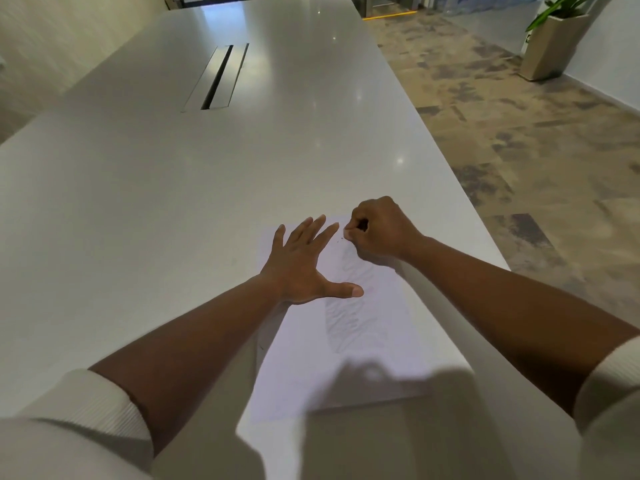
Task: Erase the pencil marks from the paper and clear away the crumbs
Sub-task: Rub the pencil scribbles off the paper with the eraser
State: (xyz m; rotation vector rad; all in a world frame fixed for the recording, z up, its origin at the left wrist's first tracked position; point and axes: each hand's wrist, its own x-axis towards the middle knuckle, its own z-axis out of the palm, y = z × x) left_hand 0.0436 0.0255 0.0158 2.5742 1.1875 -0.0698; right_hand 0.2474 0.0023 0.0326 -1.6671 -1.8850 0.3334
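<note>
Right hand: my right hand is curled into a loose fist at the far right corner of the paper, thumb and fingertips pinching a small white eraser; only a sliver of the eraser shows at the fingertips.
Left hand: my left hand lies flat on the paper, fingers spread and straight, thumb stretched out to the right, pressing down on the far left part of the sheet.
Paper: the white paper lies on the counter in front of me, near the counter's right edge, its long side running away from me; my two hands sit at its far end, close together but not touching.
Pencil marks: faint grey pencil marks run in a wavy band down the middle of the sheet, from just below my right hand toward me.
Crumbs: a few tiny dark crumbs lie on the paper just left of the eraser, between my two hands.
Sleeves: my pale ribbed sleeves are pushed up, forearms bare.
Counter: the counter is long, pale grey and glossy, with a metal cable slot set into it well beyond the paper.
Surroundings: mottled brown carpet lies to the right, and a potted plant stands in the far right corner.
</note>
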